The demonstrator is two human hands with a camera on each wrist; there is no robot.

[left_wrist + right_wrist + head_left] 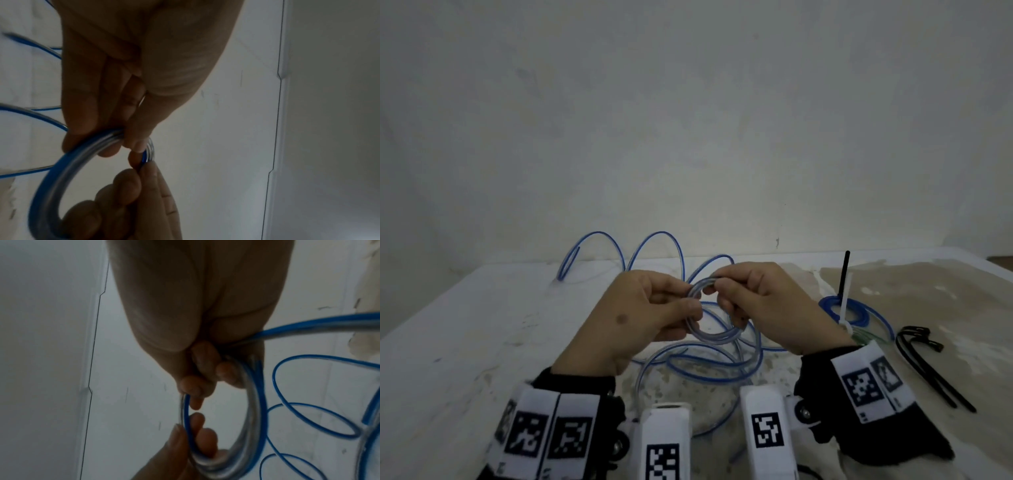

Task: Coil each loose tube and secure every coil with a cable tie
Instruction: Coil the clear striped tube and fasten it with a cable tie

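Both hands hold a small coil (710, 313) of clear tube with a blue stripe above the table. My left hand (650, 315) pinches the coil's left side between thumb and fingers. My right hand (753, 305) pinches its top right, fingers curled round the loops. The left wrist view shows the same coil (68, 165) pinched by the left hand (123, 139). From the right wrist, the coil (252, 410) hangs from the right hand (205, 378). The uncoiled length of tube (688, 366) lies in loose loops below and behind the hands.
At the right lies a blue coil (846, 310) bound with a white cable tie (844, 308) and a black tie (844, 274) standing up. Loose black cable ties (924, 363) lie further right. The white table (465, 342) meets a grey wall behind.
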